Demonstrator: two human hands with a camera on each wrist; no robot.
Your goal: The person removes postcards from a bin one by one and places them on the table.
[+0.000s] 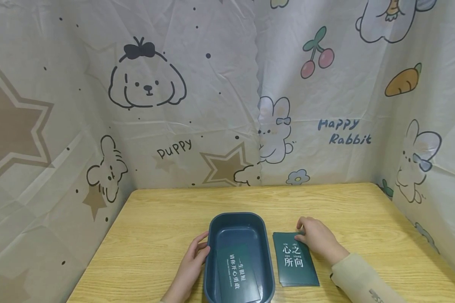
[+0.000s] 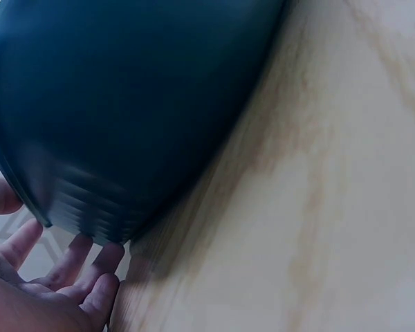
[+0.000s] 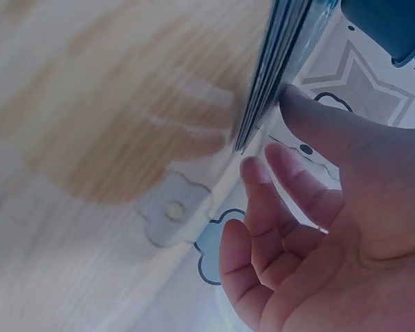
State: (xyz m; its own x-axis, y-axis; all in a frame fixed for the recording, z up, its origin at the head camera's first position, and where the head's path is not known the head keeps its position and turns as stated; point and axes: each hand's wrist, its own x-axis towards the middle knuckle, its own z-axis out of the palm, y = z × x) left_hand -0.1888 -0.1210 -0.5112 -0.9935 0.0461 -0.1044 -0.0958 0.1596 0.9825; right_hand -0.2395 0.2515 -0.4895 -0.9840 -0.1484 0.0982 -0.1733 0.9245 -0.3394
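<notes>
A dark blue-green rectangular bin (image 1: 238,234) stands on the wooden table, with a dark green card (image 1: 246,290) bearing white writing inside it. My left hand (image 1: 192,260) rests against the bin's left outer wall, fingertips at the wall (image 2: 90,207) and thumb near the rim. Right of the bin lies a stack of dark green cards (image 1: 297,263), the top one printed with large white characters. My right hand (image 1: 320,240) is at the stack's far right corner. Its thumb touches the top card, and the fingertips (image 3: 254,169) are right by the edge of the card stack (image 3: 277,69).
The wooden table (image 1: 155,235) reaches back to a pale cloth curtain (image 1: 212,105) printed with cartoon animals and stars. This curtain also hangs along both sides. The card stack lies close to the bin's right wall.
</notes>
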